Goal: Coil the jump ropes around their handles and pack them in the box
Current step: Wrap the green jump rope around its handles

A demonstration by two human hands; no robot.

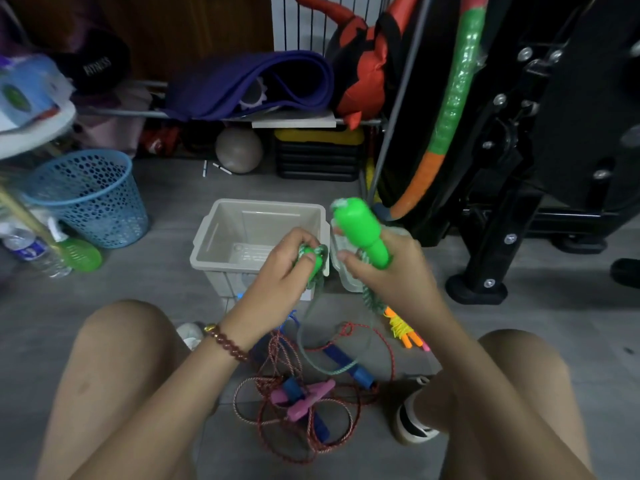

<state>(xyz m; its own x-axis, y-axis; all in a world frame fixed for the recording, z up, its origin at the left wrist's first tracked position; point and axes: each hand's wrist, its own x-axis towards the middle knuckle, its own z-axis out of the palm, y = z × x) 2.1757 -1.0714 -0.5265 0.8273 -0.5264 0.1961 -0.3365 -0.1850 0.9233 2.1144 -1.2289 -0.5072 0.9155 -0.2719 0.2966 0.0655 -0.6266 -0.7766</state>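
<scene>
My right hand (382,268) grips a bright green jump-rope handle (360,228), tilted up to the left over the box's right edge. My left hand (277,271) grips the other green handle (313,263), mostly hidden, with green-white rope wound at its top. The green rope (313,358) hangs from both hands and loops down to the floor. The beige plastic box (221,220) stands open on the floor just beyond my hands. On the floor between my knees lie a red-white rope (346,424) with blue handles (349,365) and pink handles (304,400), tangled together.
An orange-yellow coiled rope (403,329) lies right of the green loop. A clear lid or tub (343,271) sits against the box's right side. A blue mesh bin (90,195) stands at the left; black gym equipment (519,168) fills the right. My knees frame the ropes.
</scene>
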